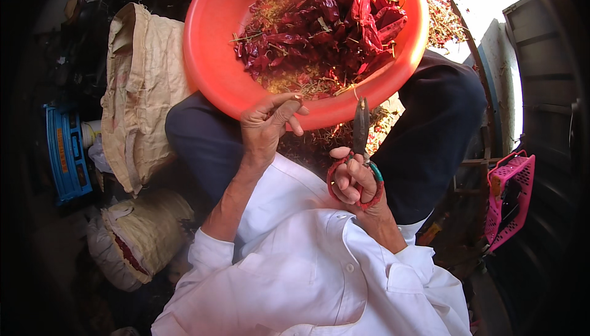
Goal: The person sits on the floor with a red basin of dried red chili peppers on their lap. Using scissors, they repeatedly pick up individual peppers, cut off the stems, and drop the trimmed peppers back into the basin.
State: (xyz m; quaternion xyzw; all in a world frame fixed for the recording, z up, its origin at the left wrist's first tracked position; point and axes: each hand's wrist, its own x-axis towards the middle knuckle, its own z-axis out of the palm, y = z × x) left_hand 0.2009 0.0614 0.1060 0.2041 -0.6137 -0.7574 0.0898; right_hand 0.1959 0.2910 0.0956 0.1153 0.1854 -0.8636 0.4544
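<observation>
Over the near rim of an orange-red plastic basin is my left hand. Its thumb and forefinger meet at the tips; a small pale spot shows there, too small to tell whether it is a stem bit or a nail. My right hand grips a pair of scissors by handles wrapped in red and green. The dark blades point up toward the rim, nearly closed, a pale bit at their tip. Inside the basin lie dried red chillies, heaped over yellow seeds and cut stems.
The basin rests between my knees. Left of it stands a cloth sack, with a second sack of red contents below and a blue plastic crate beyond. Chilli scraps litter the ground. A pink plastic basket is at right.
</observation>
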